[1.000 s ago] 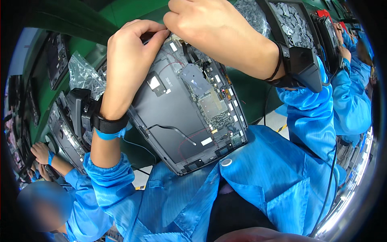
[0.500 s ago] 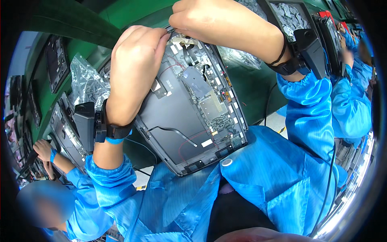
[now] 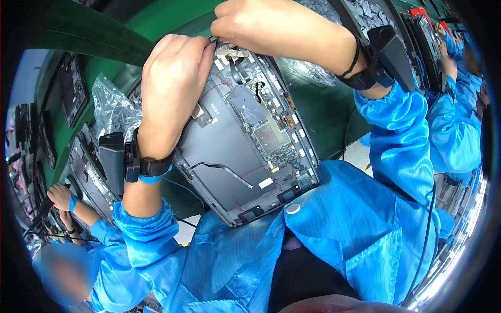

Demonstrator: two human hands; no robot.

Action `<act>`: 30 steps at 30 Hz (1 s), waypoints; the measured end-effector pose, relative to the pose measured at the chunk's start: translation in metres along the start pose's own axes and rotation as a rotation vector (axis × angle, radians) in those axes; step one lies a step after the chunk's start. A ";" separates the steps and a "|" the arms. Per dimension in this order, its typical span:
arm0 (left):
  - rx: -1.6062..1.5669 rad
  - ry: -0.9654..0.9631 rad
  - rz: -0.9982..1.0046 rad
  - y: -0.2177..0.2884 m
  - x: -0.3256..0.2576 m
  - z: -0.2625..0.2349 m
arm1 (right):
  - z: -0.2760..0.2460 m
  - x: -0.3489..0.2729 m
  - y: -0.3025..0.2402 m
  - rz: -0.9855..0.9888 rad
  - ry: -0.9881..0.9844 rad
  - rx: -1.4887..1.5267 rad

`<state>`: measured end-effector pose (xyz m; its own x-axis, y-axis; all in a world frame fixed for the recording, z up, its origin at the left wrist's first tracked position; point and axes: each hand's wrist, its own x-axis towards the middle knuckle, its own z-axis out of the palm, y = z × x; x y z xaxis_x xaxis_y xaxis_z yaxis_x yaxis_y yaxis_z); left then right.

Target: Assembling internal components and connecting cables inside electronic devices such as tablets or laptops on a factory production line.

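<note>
An opened laptop chassis (image 3: 214,151) is set between the person's arms, tilted over the green surface (image 3: 334,115), its near end brought right up to the blue jacket (image 3: 334,208). A circuit board (image 3: 269,136) is exposed along its right side, and a black cable (image 3: 224,168) is laid across the bare grey panel. At the far edge, the left hand (image 3: 175,78) is bent down, fingers gathered; the right hand (image 3: 240,22) is curled in just beside it. Whether anything is pinched cannot be told, the fingertips being mostly hidden. Black devices are strapped to both wrists. Farther out, a clear plastic bag (image 3: 114,107) is seen at left, grey pieces (image 3: 371,21) are heaped at upper right, and a co-worker's hand (image 3: 60,197) is glimpsed at far left.
</note>
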<state>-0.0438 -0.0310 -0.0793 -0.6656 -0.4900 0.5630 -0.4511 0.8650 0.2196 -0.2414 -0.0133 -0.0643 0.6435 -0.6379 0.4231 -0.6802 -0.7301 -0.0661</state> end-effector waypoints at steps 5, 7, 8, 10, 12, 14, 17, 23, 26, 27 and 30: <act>-0.020 0.023 0.008 0.000 0.002 0.000 | -0.007 0.000 -0.003 0.017 -0.129 -0.088; -0.070 -0.021 -0.076 -0.001 0.002 -0.001 | -0.006 -0.004 -0.002 0.014 -0.064 -0.097; -0.069 -0.022 -0.078 -0.001 0.000 -0.003 | -0.007 -0.007 -0.002 0.012 0.001 -0.103; -0.159 0.043 -0.180 0.004 -0.001 -0.011 | -0.026 -0.017 -0.017 -0.073 0.090 -0.056; -0.239 0.010 -0.304 0.006 -0.003 -0.016 | -0.039 -0.033 -0.046 -0.120 0.106 0.001; -0.328 -0.063 -0.383 0.005 -0.003 -0.021 | -0.048 -0.045 -0.079 -0.107 -0.026 -0.173; -0.362 -0.096 -0.419 0.004 -0.006 -0.015 | -0.038 -0.053 -0.100 -0.065 -0.099 -0.239; -0.408 -0.101 -0.514 0.009 -0.003 -0.015 | -0.037 -0.059 -0.091 -0.052 0.175 -0.278; -0.463 -0.113 -0.565 0.008 0.000 -0.013 | -0.030 -0.050 -0.074 0.044 0.211 -0.365; -0.486 -0.119 -0.591 0.008 0.000 -0.011 | -0.021 -0.050 -0.067 0.041 0.223 -0.365; -0.511 -0.128 -0.574 0.007 0.002 -0.007 | -0.008 -0.050 -0.060 0.093 0.176 -0.368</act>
<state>-0.0445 -0.0252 -0.0707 -0.4884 -0.8577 0.1603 -0.4366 0.3993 0.8062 -0.2359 0.0645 -0.0746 0.5257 -0.6216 0.5807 -0.8330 -0.5147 0.2031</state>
